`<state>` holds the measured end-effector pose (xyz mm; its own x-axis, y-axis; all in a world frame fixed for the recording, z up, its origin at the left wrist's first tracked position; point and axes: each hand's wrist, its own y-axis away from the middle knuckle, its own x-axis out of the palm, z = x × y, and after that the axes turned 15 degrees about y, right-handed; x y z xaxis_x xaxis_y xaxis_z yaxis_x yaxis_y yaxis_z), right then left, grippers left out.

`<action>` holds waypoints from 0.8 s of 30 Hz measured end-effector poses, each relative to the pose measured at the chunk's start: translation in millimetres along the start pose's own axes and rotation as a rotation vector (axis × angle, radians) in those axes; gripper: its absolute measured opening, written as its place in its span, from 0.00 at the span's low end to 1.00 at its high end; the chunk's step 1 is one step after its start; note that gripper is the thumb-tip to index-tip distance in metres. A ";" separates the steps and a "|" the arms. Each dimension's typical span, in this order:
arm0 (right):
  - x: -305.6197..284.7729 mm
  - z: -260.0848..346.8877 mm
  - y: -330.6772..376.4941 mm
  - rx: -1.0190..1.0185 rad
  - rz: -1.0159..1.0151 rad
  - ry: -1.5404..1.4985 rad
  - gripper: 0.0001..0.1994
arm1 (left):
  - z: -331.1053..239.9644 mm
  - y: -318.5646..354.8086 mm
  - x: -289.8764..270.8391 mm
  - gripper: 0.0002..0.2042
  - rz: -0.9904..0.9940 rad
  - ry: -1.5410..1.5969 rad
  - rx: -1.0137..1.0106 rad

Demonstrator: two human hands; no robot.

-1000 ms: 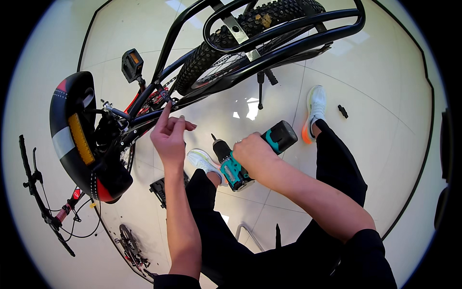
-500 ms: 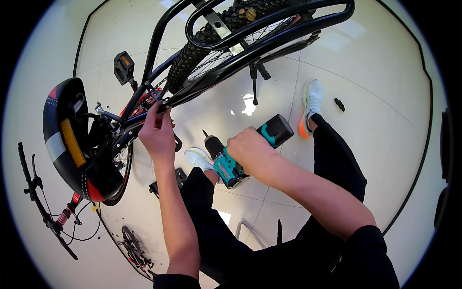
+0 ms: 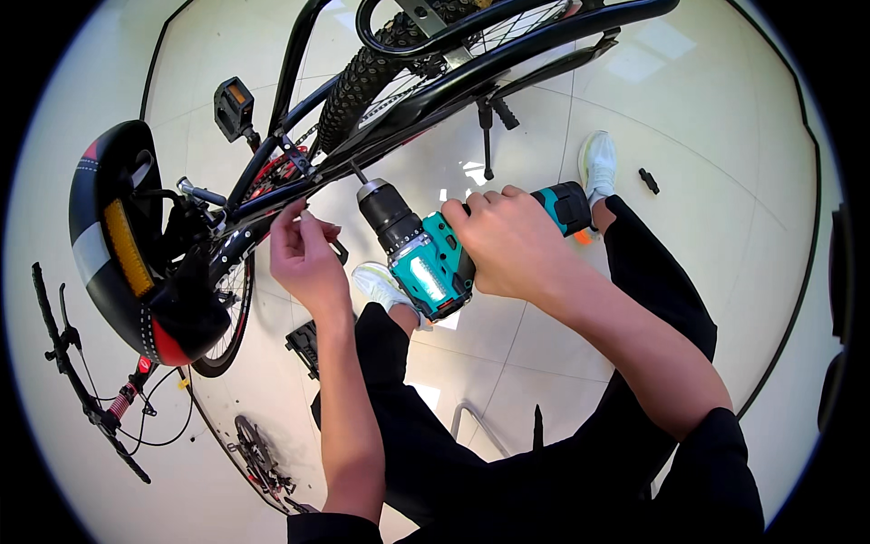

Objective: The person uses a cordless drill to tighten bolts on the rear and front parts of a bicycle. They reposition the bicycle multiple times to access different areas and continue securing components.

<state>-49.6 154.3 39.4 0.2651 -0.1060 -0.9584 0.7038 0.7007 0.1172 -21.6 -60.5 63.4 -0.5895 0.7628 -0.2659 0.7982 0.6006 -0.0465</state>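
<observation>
My right hand [image 3: 512,240] is wrapped round the grip of a teal and black cordless drill [image 3: 421,267]. The drill's bit [image 3: 358,170] points up and to the left, its tip close to the long black chain guard [image 3: 399,140] of a bicycle; I cannot tell if they touch. Just below the guard's front end is my left hand [image 3: 308,258], thumb and fingers pinched together. Whatever lies in that pinch is too small to make out. Beside these are the knobbly rear tyre [image 3: 349,100] and the frame tube [image 3: 249,186].
A black saddle [image 3: 113,263] with red and silver patches juts out at left, near a pedal [image 3: 234,107] and the handlebar [image 3: 82,385]. The rack [image 3: 544,41] and kickstand [image 3: 487,140] are at the top. A small black part [image 3: 649,180] lies on the tiled floor, bike parts [image 3: 258,462] at lower left.
The drill has swung up and left, bringing its bit near the chain guard. My left hand has drawn slightly down, away from the frame joint where its fingertips were.
</observation>
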 end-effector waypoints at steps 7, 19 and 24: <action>7.1 8.1 -2.0 0.000 -0.048 -0.034 0.20 | -9.5 33.6 20.2 0.32 0.011 0.497 -0.911; 14.3 17.8 -11.9 -0.054 -0.067 0.001 0.18 | 1.8 54.6 22.4 0.31 -0.098 0.703 -0.899; 17.3 19.4 -16.4 -0.050 -0.082 -0.005 0.18 | 0.8 48.7 23.7 0.31 -0.125 0.684 -0.902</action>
<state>-43.8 127.3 25.9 0.2113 -0.1673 -0.9630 0.6893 0.7241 0.0254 3.4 -13.4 54.1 -0.8234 0.4901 0.2859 0.5119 0.4242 0.7470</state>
